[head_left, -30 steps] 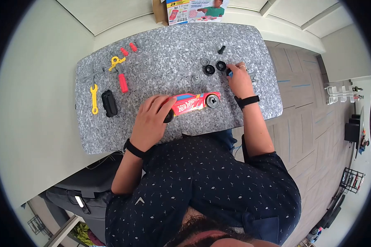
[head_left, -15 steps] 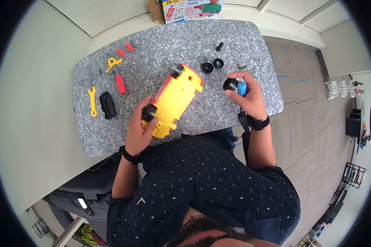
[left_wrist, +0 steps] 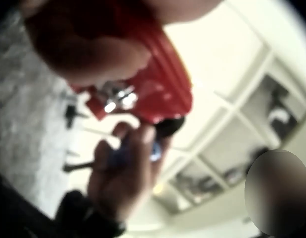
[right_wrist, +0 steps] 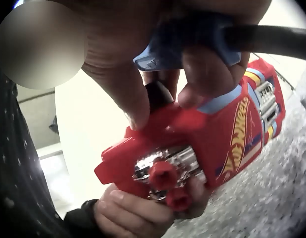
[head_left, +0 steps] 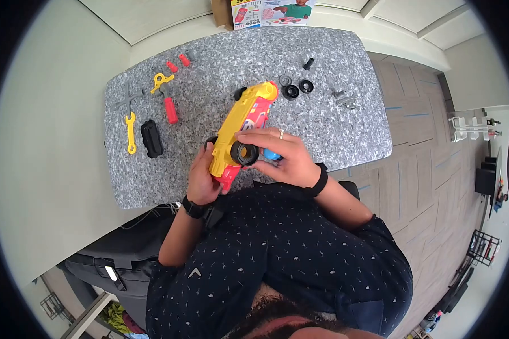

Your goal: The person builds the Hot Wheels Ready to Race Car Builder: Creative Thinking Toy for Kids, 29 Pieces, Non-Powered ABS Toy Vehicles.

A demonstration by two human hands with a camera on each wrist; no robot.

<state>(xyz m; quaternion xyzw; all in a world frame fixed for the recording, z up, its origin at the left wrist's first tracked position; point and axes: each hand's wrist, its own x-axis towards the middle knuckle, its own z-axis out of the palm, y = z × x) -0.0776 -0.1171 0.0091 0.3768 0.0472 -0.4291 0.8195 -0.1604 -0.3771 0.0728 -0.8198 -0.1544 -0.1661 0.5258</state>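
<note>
In the head view the left hand (head_left: 202, 179) grips the rear of a red toy car (head_left: 258, 113), its yellow underside (head_left: 232, 125) turned partly up. The right hand (head_left: 293, 161) pinches a black wheel (head_left: 245, 153) at the car's near side. Tucked in that same hand is a blue tool (head_left: 271, 154); its dark shaft shows in the right wrist view, beside the blue part (right_wrist: 175, 47). There the left hand's fingers (right_wrist: 135, 213) wrap below the car's silver engine piece (right_wrist: 190, 161). Whether the wheel is fully seated cannot be told.
On the speckled table (head_left: 209, 73) lie black rings (head_left: 306, 86), a black peg (head_left: 309, 64), grey pieces (head_left: 346, 101), a red-handled tool (head_left: 171, 110), a yellow wrench (head_left: 130, 133), a grey cross-shaped tool (head_left: 128, 100) and a black part (head_left: 151, 139). A printed box (head_left: 283, 12) stands behind.
The car was lifted from the table and tipped underside up, then turned on its side. The right hand came left from the table's right side with the black wheel and blue tool to the car.
</note>
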